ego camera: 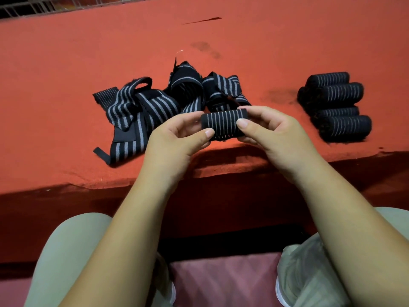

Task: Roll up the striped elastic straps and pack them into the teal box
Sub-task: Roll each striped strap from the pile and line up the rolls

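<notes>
A tightly rolled black strap with thin grey stripes (223,125) is held just above the front edge of the red table (66,52). My left hand (179,138) pinches its left end and my right hand (272,131) grips its right end, thumbs on the near side. Behind it lies a loose heap of unrolled striped straps (146,107). To the right, several rolled straps (336,105) are stacked together on the table. No teal box is in view.
The red felt table drops off at its front edge (110,182), with dark space below. My knees in light trousers (66,251) and a pink patterned floor (223,282) fill the bottom. A wire grid (44,5) runs along the far edge.
</notes>
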`<state>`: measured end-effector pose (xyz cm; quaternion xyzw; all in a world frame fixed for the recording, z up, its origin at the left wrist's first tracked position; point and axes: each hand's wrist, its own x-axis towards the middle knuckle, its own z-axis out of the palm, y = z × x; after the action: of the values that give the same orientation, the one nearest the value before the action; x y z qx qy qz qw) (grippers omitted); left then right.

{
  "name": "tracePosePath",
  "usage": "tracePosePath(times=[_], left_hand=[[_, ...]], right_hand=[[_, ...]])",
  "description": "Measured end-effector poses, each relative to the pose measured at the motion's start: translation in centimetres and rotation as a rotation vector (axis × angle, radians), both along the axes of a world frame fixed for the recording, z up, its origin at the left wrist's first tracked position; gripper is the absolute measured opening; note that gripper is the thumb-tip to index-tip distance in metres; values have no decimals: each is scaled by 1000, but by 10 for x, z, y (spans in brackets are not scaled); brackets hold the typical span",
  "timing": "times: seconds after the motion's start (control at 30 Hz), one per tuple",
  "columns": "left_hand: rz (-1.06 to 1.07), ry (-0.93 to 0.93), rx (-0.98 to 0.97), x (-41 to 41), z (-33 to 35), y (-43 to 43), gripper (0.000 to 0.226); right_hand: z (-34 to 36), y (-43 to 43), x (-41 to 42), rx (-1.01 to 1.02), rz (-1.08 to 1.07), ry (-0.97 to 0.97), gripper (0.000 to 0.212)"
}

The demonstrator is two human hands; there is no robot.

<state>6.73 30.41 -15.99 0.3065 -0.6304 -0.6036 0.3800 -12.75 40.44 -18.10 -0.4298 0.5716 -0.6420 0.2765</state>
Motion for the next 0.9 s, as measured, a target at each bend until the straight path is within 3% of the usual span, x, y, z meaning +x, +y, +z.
tracePosePath(times=[0.37,0.53,0.7,0.9], left_hand=[[12,-103,-249,-51,7,15,30],[-23,-113,-246,-69,17,18,33],[-89,-153,-347,-90,25,19,51],[-209,-167,-369,-116,28,20,44]], right_hand=[[16,21,-32,16,-115,94,23],[22,32,-49,65,-162,143,38],[29,46,-67,33,-188,127,32],[32,64,-90,23,-194,94,22]])
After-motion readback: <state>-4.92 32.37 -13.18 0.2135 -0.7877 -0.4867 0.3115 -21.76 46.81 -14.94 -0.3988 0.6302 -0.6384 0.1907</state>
